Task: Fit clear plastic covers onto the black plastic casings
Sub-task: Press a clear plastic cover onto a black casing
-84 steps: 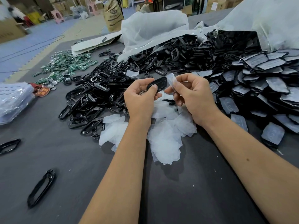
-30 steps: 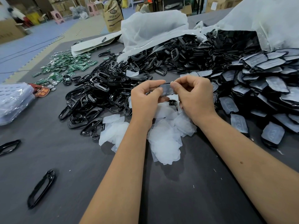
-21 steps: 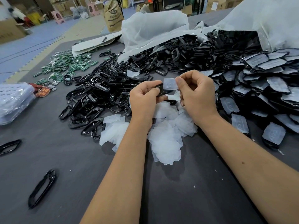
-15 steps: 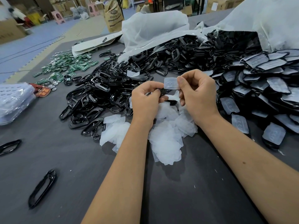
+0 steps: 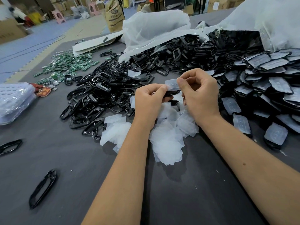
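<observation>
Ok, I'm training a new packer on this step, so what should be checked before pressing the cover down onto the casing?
1. Left hand grips the black casing: ok.
2. Right hand pinches the clear cover: ok.
3. Cover lies flat on the casing: not ok, it stands tilted above it.
4. Cover edges lined up with the casing rim: cannot tell, fingers hide it.
5. Only one cover pinched: cannot tell.
6. Spare covers within reach below the hands: ok.
</observation>
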Motion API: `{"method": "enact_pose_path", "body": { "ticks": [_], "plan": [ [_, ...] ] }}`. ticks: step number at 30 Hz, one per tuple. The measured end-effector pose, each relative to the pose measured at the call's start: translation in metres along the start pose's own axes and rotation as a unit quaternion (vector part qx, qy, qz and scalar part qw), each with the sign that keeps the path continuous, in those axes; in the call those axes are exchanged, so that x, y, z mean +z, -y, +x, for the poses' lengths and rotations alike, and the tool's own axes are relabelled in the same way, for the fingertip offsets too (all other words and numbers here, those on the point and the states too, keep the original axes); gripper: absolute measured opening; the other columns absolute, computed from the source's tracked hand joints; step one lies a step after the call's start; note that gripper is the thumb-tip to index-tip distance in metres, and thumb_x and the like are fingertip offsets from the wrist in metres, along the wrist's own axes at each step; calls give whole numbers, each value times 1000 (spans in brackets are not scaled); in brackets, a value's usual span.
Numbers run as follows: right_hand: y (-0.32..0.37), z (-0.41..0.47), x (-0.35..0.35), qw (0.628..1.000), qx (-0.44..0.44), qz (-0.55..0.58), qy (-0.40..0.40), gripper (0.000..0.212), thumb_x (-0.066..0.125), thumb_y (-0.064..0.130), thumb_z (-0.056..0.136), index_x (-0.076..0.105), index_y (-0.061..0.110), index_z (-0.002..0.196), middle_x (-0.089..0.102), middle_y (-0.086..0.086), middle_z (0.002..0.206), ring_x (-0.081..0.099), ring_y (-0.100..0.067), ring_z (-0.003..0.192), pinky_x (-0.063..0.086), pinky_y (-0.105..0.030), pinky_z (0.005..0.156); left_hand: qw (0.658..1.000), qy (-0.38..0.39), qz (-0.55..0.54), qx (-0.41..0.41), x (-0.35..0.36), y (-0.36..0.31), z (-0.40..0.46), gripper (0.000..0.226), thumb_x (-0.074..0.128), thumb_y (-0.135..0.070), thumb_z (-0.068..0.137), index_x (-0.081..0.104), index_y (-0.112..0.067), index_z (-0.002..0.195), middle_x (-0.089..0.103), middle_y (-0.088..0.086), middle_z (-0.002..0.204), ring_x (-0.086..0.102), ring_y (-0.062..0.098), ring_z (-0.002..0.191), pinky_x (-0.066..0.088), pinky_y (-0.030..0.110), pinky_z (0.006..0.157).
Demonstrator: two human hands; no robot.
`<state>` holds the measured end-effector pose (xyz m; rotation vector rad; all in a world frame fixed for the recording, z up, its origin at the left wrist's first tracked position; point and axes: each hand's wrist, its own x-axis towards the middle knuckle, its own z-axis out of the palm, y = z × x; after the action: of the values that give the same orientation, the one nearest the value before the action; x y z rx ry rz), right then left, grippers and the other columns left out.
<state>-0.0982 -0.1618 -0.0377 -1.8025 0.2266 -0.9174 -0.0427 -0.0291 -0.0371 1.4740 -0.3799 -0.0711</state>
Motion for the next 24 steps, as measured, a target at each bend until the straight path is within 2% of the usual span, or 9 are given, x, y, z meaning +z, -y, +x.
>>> {"method": "enact_pose_path", "body": {
  "ticks": [1,3,5,10,14,19,24],
  "plan": [
    [2,-1,0,1000,-16,-21,-10,13,77,17,91,66,12,97,67,0,84,64,-17,73,58,-38,72,1000,-3,10,1,0,1,1,23,64,-2,95,79,-11,80,77,2,75,75,15,69,59,23,66],
    [5,-3,1,994,-65,-85,-22,20,80,15,85,65,13,98,63,1,94,58,-10,78,51,-21,74,1000,-9,29,3,0,3,2,23,63,-4,96,80,-10,82,77,2,76,76,16,71,62,28,70],
    [7,-5,3,985,-104,-135,-13,15,82,15,84,71,12,94,60,-2,97,52,-9,80,42,-14,75,999,-12,44,5,-1,5,3,21,63,-6,97,81,-8,85,78,4,80,77,18,76,64,35,77],
    [6,-6,5,979,-126,-150,56,8,82,16,87,80,14,94,62,-4,93,55,-14,85,43,-22,76,998,-2,66,15,-2,7,4,21,61,-7,98,80,-3,90,78,10,84,76,22,81,63,39,81],
    [5,-5,5,979,-124,-151,55,7,83,14,85,80,15,91,62,-3,90,54,-13,82,41,-20,72,999,13,35,-3,-2,6,3,23,61,-4,98,79,-1,85,77,15,83,75,24,79,63,33,76],
    [5,-6,7,975,-133,-168,57,5,82,11,86,77,11,89,62,-3,88,55,-17,85,41,-20,75,1000,11,21,-10,-2,4,3,22,61,-2,97,78,1,83,76,20,82,73,22,75,60,29,70],
    [3,-4,7,978,-119,-152,80,5,80,6,86,75,6,89,64,-6,91,59,-16,85,50,-25,76,1000,9,12,-14,0,4,1,20,61,1,96,76,8,86,73,10,70,68,10,63,54,18,61]
  ]
}}
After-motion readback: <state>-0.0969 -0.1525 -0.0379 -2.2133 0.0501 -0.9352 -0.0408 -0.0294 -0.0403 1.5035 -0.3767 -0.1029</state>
